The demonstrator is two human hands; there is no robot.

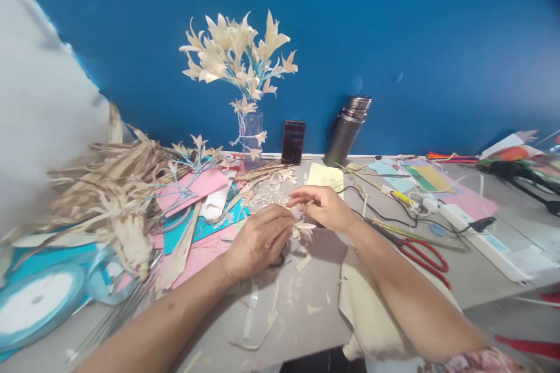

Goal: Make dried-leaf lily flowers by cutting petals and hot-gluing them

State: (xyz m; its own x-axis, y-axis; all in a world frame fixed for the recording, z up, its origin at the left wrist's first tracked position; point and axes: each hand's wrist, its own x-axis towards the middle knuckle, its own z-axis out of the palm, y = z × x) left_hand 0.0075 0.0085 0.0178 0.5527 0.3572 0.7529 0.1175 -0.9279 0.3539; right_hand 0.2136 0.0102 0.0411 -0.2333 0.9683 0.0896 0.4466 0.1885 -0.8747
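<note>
My left hand (262,239) is above the middle of the table, its fingers pinched together on a small cream flower (303,229) that looks made of dried husk. The petals stick out past my fingertips, and the flower's base is hidden. Just beyond it hovers my right hand (326,207), fingers stretched loosely to the left with nothing visible in them. Cut husk scraps (266,192) are scattered around both hands. A cream sheet of material (367,309) lies under my right forearm.
A clear vase (252,137) of cream flowers stands by the blue wall, near a phone (293,143) and a flask (347,131). Dried husks (109,180) and a blue ribbon roll (65,297) fill the left. Red-handled scissors (424,256) and a power strip (485,242) lie right.
</note>
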